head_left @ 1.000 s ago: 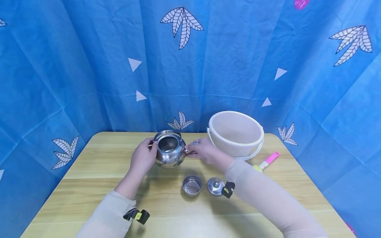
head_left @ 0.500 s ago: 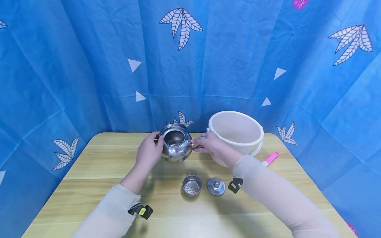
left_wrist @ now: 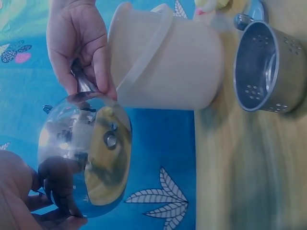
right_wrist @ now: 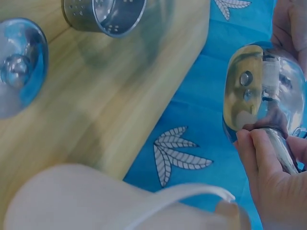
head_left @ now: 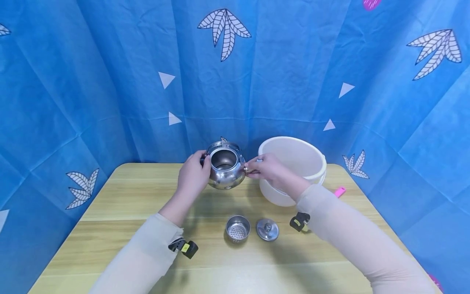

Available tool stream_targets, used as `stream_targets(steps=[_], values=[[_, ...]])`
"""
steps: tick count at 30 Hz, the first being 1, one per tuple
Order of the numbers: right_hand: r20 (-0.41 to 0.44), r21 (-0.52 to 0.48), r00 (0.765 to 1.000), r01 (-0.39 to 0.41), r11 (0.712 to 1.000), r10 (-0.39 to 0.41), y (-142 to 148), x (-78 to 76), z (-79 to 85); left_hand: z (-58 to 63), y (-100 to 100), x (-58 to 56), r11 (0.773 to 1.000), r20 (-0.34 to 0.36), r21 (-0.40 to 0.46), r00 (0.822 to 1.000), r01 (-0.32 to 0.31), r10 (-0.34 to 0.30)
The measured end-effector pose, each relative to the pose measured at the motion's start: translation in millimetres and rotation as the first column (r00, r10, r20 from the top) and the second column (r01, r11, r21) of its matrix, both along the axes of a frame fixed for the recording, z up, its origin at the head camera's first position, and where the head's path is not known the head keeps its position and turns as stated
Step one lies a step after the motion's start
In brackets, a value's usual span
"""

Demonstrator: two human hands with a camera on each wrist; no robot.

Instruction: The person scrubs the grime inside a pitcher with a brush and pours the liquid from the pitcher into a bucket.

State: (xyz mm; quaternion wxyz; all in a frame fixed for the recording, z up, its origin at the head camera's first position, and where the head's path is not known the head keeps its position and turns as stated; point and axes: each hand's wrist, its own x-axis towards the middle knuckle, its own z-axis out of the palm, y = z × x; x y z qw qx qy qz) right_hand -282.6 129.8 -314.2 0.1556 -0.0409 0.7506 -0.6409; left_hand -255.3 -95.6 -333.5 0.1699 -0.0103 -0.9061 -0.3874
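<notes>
A shiny steel teapot [head_left: 226, 179] is held up over the far part of the table, its lidless round mouth facing my head camera. My left hand [head_left: 193, 173] grips it by its left side, thumb near the rim. On the other side my right hand [head_left: 271, 169] pinches the spout [right_wrist: 282, 149] between fingers and thumb. The folded handle [head_left: 225, 144] lies behind the mouth. Nearer to me, a perforated steel strainer basket [head_left: 238, 229] stands on the table, with the knobbed teapot lid [head_left: 267, 230] lying to its right.
A white bucket [head_left: 280, 196] with a white bail handle stands at the back right, partly behind my right hand. A pink handle [head_left: 340, 192] shows beyond the right sleeve. Blue patterned curtain [head_left: 286, 81] hangs round the wooden table [head_left: 128, 200].
Both hands have carried the teapot up, away from me and to the right, closer to the bucket. The strainer basket and lid have stayed in place.
</notes>
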Motion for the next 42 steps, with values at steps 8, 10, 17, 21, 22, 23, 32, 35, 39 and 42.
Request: stream_targets(steps=[8,10,17,21,22,23,32,35,39,42], values=[[-0.029,0.04,1.0,0.013,0.999,-0.011,16,-2.8,12.8,12.8,15,-5.6,1.0,-0.017,-0.006,1.0,0.018,-0.018],[-0.04,0.031,0.999,0.012,0.999,-0.011,20,-3.0,16.3,14.3,19,-7.6,1.0,-0.025,-0.004,0.999,0.024,-0.024],[-0.067,-0.028,0.998,0.004,1.0,-0.005,34,-3.0,25.5,21.4,32,-12.9,1.0,-0.064,0.006,0.998,0.029,-0.029],[-0.079,-0.04,0.997,0.018,0.999,-0.021,40,-5.3,29.9,26.5,38,-15.2,0.999,-0.073,0.011,0.996,0.041,-0.04],[-0.083,-0.037,0.996,0.023,0.999,-0.026,41,-5.7,31.4,27.8,39,-16.0,0.999,-0.077,0.014,0.996,0.046,-0.045],[-0.088,-0.027,0.996,0.028,0.999,-0.03,43,-5.8,33.4,29.3,41,-16.6,0.999,-0.081,0.016,0.996,0.051,-0.05],[-0.121,0.046,0.99,0.073,0.996,-0.067,58,-6.3,49.8,39.6,55,-24.8,0.995,-0.112,0.029,0.989,0.096,-0.092],[-0.115,0.05,0.99,0.086,0.995,-0.08,62,-7.5,53.0,42.4,59,-27.4,0.993,-0.118,0.033,0.987,0.112,-0.107],[-0.121,0.054,0.989,0.086,0.995,-0.079,68,-7.9,57.7,46.1,64,-28.7,0.99,-0.112,0.035,0.985,0.133,-0.129],[-0.13,0.068,0.989,0.085,0.994,-0.075,73,-7.3,60.8,48.6,67,-28.6,0.989,-0.105,0.029,0.984,0.147,-0.143]])
